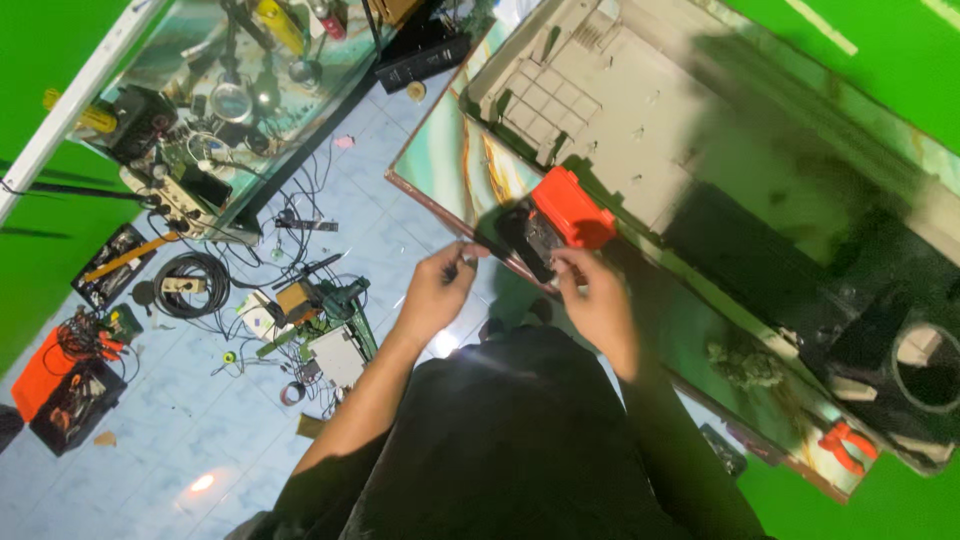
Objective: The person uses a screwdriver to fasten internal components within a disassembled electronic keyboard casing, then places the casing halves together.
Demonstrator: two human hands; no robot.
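Sitting closest to the camera is the person's dark-clothed lap, with both forearms reaching up from it. The left hand (438, 290) pinches a small thin tool or part between fingertips, too small to identify. The right hand (598, 298) grips the near end of a small black device (530, 240), which rests at the edge of the worktop (455, 165), a marbled green surface with a brown rim. An orange casing (572, 208) lies touching the black device on its far side. Beyond that, a large grey plastic housing (620, 90) covers much of the worktop. Toward the right end stand a black box with a round opening (925, 355) and orange-handled pliers (845, 445). On the pale blue tiled floor (190, 440) to the left lie coiled cables (190, 285), circuit boards and an orange toolbox (50, 385). Farther off, a second glass-topped table (330, 75) carries more tools.
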